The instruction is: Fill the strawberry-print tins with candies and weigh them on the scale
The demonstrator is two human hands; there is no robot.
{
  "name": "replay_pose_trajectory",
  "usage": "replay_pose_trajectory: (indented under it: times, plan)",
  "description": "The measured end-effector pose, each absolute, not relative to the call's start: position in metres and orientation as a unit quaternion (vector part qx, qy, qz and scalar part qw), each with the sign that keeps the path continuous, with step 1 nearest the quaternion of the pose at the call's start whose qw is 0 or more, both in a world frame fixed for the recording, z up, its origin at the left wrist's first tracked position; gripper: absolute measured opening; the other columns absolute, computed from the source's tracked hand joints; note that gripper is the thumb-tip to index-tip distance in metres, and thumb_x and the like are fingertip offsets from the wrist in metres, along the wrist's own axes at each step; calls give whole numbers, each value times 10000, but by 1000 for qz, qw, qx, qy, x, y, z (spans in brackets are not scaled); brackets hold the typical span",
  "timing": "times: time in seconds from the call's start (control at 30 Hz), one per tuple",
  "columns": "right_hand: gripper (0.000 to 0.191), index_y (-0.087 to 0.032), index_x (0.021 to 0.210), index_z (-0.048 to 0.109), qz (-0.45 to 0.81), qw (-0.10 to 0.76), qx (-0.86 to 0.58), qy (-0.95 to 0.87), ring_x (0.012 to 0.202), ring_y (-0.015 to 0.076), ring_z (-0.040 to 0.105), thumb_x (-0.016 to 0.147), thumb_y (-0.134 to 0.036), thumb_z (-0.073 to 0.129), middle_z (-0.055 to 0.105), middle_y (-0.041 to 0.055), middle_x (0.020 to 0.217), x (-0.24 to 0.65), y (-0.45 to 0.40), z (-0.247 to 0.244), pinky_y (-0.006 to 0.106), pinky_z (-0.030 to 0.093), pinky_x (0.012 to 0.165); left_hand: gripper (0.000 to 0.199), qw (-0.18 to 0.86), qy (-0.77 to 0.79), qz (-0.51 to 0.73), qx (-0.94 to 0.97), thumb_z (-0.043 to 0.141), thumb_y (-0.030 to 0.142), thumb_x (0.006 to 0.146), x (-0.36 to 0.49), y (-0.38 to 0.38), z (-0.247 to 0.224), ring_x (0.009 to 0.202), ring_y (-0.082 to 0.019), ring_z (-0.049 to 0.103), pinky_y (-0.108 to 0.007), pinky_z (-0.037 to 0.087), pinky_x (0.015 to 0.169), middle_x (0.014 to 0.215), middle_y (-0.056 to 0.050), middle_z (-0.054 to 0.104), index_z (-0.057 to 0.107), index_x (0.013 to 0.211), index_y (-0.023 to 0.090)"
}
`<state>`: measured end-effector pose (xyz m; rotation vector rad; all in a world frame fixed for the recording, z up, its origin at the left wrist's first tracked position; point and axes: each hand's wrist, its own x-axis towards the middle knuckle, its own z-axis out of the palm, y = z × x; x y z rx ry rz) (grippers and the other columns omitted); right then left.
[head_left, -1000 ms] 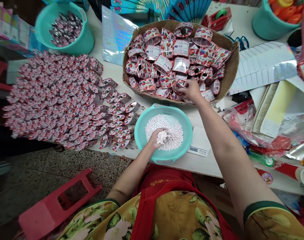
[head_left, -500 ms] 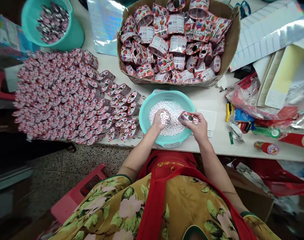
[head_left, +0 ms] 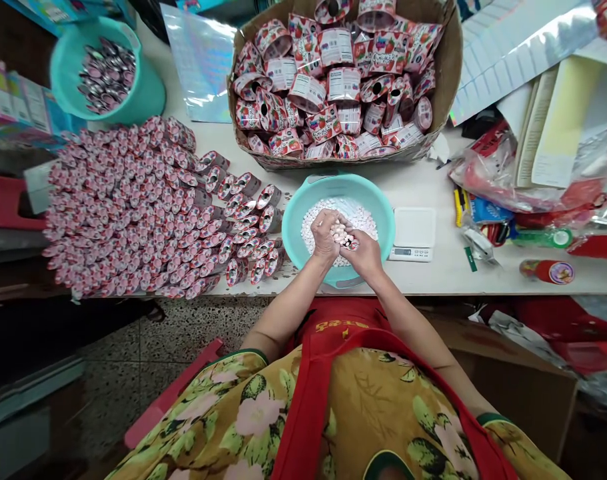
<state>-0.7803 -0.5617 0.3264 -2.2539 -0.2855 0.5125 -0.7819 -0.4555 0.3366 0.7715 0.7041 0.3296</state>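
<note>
I keep my left hand (head_left: 326,235), cupped around a small heap of white tablets (head_left: 339,233), tight against my right hand (head_left: 364,252), which grips a barely visible strawberry-printed container, both low over the teal plastic basin (head_left: 303,207) at frame centre so strays fall back in.

We can't see what our right hand (head_left: 364,252) holds; its fingers cover the thing, and our left hand (head_left: 326,233) hides part of the white tablets (head_left: 364,216) in the teal basin (head_left: 303,207). Labels on the containers in the cardboard box (head_left: 446,80) are too small to read. The box's far edge is cut off at top. The scale (head_left: 414,233) display is unreadable.
</note>
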Motion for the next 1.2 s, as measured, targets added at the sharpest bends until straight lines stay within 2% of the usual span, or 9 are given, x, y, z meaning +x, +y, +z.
replay_pose_trajectory:
  times: [0.23, 0.43, 0.67, 0.93, 1.2]
  plan:
    - [312, -216, 1033, 697, 201, 334, -915, -105, 980, 271, 677, 735, -309, 704, 732, 59, 1045, -777, -557, 336, 378, 536, 854, 367, 841, 361, 156, 373, 750, 413, 773, -776, -455, 336, 485, -95, 536, -218, 426, 505, 576, 52, 504, 465, 688, 197]
    - [360, -205, 1098, 699, 206, 329, -915, -115, 1032, 273, 671, 751, -296, 713, 725, 76, 1131, -773, -559, 340, 387, 529, 898, 422, 835, 378, 157, 367, 773, 449, 792, -769, -457, 334, 499, -87, 535, -221, 428, 526, 583, 62, 485, 453, 682, 197]
    - [327, -204, 1049, 707, 200, 341, -910, -120, 969, 251, 675, 739, -308, 724, 738, 58, 1062, -768, -566, 344, 361, 526, 861, 455, 838, 365, 155, 376, 796, 492, 780, -768, -462, 336, 466, -81, 529, -205, 402, 475, 566, 64, 493, 468, 688, 191]
    - [377, -182, 1099, 708, 207, 370, -899, -109, 1036, 270, 680, 733, -266, 733, 735, 80, 1123, -765, -572, 345, 385, 520, 915, 557, 827, 369, 153, 397, 778, 622, 763, -759, -469, 340, 450, -58, 479, -194, 388, 461, 543, 75, 445, 431, 683, 194]
    - [353, -192, 1063, 714, 181, 419, -885, -98, 1008, 254, 683, 715, -248, 727, 741, 67, 1094, -764, -577, 342, 377, 525, 908, 566, 820, 358, 146, 421, 767, 634, 771, -757, -475, 346, 427, -49, 442, -188, 355, 431, 530, 78, 420, 429, 671, 191]
